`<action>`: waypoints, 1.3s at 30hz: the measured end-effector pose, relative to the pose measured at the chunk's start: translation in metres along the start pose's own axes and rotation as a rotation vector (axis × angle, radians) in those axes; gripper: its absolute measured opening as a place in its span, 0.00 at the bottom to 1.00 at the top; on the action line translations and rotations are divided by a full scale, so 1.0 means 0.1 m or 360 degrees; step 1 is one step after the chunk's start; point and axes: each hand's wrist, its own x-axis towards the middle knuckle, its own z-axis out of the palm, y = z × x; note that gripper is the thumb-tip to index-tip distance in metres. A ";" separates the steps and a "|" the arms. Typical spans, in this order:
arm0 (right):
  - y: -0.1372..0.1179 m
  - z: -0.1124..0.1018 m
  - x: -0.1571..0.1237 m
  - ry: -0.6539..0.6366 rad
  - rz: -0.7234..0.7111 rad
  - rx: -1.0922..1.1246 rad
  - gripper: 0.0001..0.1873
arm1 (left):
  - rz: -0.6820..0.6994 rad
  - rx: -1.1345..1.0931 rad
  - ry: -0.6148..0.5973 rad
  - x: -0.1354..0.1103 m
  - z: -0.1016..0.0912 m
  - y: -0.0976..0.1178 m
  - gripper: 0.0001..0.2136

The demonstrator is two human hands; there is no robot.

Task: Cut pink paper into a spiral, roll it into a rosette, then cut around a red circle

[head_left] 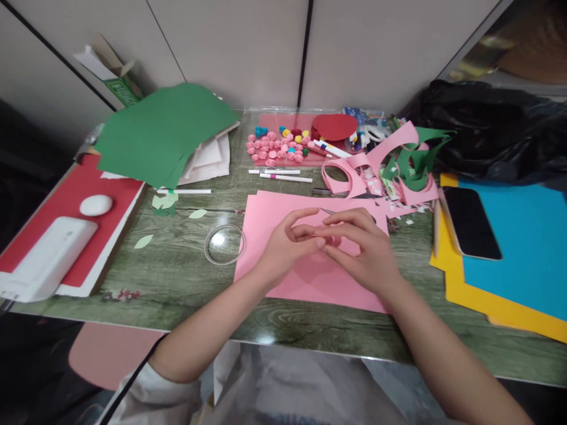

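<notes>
the single camera, worn on the head, looks forward and down from quite near, over the left hand (283, 245), the right hand (367, 251) and the table (170, 260), toward the wall (239, 47).

The left hand (283, 248) and right hand (370, 254) meet, fingers (349, 229) bent.

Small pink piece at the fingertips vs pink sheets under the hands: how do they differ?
Size: the pink piece is small; the pink sheets are far larger.
Place: the pink piece is held between the left hand and right hand; the pink sheets lie on the table.
Shape: the pink piece looks curled; the pink sheets are flat.
Shared: pink colour.
</notes>
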 end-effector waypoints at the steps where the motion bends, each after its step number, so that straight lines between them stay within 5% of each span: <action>1: 0.01 -0.02 0.00 -0.0043 -0.0031 -0.0001 0.10 | 0.0002 0.0089 -0.0029 0.00 -0.02 0.03 0.24; 9: 0.08 -0.06 0.01 -0.0229 -0.0302 -0.0015 0.08 | -0.0134 0.0547 -0.0351 0.01 -0.14 0.24 0.22; 22: -0.04 0.15 -0.04 0.0396 -0.0039 -0.0220 0.05 | -0.0166 -0.0362 0.0029 -0.04 0.08 -0.03 0.22; 39: 0.03 -0.03 0.02 -0.0310 -0.0174 -0.0007 0.13 | -0.0106 0.0371 -0.0215 -0.01 -0.11 0.17 0.21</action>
